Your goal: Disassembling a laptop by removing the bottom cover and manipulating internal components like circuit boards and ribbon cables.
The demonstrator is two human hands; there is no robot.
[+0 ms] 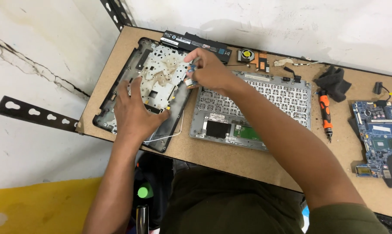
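Observation:
My left hand lies flat, fingers spread, on the black laptop base shell at the left of the bench, pressing its stained metal inner plate. My right hand reaches across to the shell's right edge and pinches a small component with blue and white parts between its fingertips. A thin white cable runs out from the shell's lower right corner. Just right of the shell lies a grey keyboard frame, underside up, with my right forearm crossing above it.
A long black battery lies at the bench's back edge, a fan with copper heat pipe beside it. Further right are a black cloth, an orange electric screwdriver and a blue motherboard. A perforated metal bracket juts out at left.

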